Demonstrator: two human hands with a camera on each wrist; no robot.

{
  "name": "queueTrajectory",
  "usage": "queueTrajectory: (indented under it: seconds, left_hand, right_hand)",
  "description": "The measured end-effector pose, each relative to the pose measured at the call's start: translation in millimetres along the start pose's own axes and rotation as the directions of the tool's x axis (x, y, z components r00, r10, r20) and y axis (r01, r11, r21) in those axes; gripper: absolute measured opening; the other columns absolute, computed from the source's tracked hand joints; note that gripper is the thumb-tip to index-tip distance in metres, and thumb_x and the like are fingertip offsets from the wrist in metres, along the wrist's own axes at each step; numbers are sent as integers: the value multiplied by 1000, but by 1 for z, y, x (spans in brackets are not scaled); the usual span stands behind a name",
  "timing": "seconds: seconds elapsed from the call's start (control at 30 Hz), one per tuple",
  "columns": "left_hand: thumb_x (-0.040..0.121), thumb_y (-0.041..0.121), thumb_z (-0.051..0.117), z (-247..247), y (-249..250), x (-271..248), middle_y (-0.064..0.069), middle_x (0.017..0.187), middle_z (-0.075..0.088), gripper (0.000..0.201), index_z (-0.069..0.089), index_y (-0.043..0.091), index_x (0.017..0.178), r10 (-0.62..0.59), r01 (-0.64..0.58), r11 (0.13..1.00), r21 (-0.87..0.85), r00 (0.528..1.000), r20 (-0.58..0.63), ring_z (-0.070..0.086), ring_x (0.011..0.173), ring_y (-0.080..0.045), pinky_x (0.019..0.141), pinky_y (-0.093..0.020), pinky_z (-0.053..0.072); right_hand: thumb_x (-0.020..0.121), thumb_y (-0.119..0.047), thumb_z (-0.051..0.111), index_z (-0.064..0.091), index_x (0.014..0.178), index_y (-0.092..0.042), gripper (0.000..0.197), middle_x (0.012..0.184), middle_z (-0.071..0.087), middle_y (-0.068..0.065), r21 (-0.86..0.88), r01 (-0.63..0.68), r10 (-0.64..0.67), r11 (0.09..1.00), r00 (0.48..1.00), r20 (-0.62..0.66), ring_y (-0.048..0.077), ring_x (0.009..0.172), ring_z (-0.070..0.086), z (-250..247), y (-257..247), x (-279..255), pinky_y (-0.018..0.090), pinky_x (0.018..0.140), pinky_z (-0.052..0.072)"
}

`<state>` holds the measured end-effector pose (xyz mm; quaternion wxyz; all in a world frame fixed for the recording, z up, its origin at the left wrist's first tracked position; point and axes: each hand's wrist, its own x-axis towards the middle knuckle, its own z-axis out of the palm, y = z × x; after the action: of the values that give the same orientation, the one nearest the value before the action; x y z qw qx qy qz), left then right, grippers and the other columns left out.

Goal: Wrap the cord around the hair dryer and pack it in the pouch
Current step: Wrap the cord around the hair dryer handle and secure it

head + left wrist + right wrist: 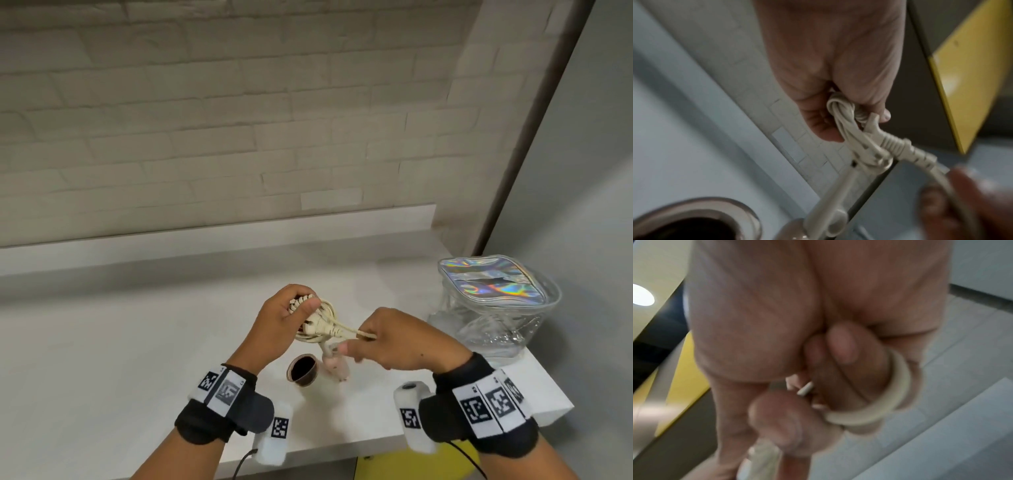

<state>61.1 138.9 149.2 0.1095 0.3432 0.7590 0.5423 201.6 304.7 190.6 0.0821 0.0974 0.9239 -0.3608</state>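
Both hands on the cord [346,329]: left hand [279,325] clamps the coiled bundle and plug, right hand [399,337] pinches the free run stretched rightward between them; hair dryer [310,366] sits under the hands, pouch [496,301] off to the right, nearer right hand; no readable brand or text

Cream cord [317,323] coiled — pinkish dryer [334,365] seemingly upright, pouch [496,294] beside

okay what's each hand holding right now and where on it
Left hand grips the coiled cord bundle; right hand pinches the cord's loose stretch just past the plug.
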Motion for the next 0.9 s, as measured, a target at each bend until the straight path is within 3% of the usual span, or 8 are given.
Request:
queueTrajectory:
  seconds: [0.17, 0.27, 0.33, 0.43, 0.53, 0.6, 0.7, 0.9]
  left_hand:
    - [95, 22, 57, -4, 9, -4, 11, 58, 53, 18, 59, 5, 98, -162, 174, 946, -272, 985, 68, 48, 55, -10, 66, -23, 52]
    - [92, 29, 61, -1, 7, -2, 14, 64, 56, 18, 59, 12, 87, -101, 95, 994, -62, 990, -95, 47, 56, -4, 59, -14, 41]
    - [92, 35, 60, 0, 5, 0, 12, 78, 59, 15, 58, 20, 87, 6, 19, 987, 159, 987, -158, 51, 65, -3, 60, -14, 40]
    - [94, 42, 52, 1, 2, -3, 15, 97, 57, 15, 57, 29, 99, 126, -65, 910, 410, 984, -124, 56, 79, -5, 68, -21, 46]
    - [94, 48, 42, 7, 5, -6, 18, 101, 54, 25, 56, 29, 104, 190, -142, 863, 484, 980, -51, 57, 76, -8, 68, -26, 49]
    - [94, 53, 37, 9, 6, -9, 19, 98, 52, 31, 54, 29, 102, 220, -194, 859, 474, 975, 1, 56, 75, -9, 68, -25, 47]
    - [88, 59, 48, 10, 6, -11, 21, 91, 53, 29, 53, 31, 98, 226, -216, 874, 436, 974, 29, 54, 70, -11, 61, -17, 41]
    - [89, 45, 59, 16, 8, -18, 13, 70, 59, 18, 52, 30, 92, 199, -181, 904, 387, 980, -7, 55, 62, -10, 53, -21, 41]
  right_hand:
    - [74, -49, 76, 64, 103, -41, 33, 79, 61, -14, 73, 150, -134, 986, 972, -191, -5, 68, 53, 10, 23, 8, 14, 65, 39]
    - [84, -28, 72, 66, 85, -33, 8, 76, 58, -12, 105, 288, -225, 952, 889, -398, 3, 68, 52, 18, 25, 13, 13, 63, 36]
    - [88, -27, 66, 69, 86, -27, 3, 74, 56, -12, -47, 337, -320, 940, 829, -459, 7, 66, 50, 24, 21, 16, 15, 61, 36]
    - [92, -35, 54, 68, 90, -25, 17, 73, 53, -11, -316, 359, -477, 878, 703, -528, 8, 63, 49, 25, 11, 16, 24, 55, 42]
    - [94, -35, 52, 68, 89, -23, 21, 71, 54, -8, -466, 340, -574, 817, 556, -601, 12, 62, 52, 15, -2, 18, 25, 51, 43]
    - [94, -36, 51, 69, 86, -24, 23, 68, 52, -9, -469, 281, -544, 837, 512, -665, 12, 59, 50, 6, -5, 24, 24, 49, 39]
    - [93, -39, 53, 71, 85, -26, 23, 66, 56, -10, -383, 200, -426, 902, 553, -716, 11, 57, 51, -1, -4, 37, 24, 51, 39]
    - [93, -26, 60, 71, 94, -27, 12, 96, 69, -11, -151, 158, -215, 976, 815, -538, 8, 78, 56, 0, -7, 63, 26, 74, 46]
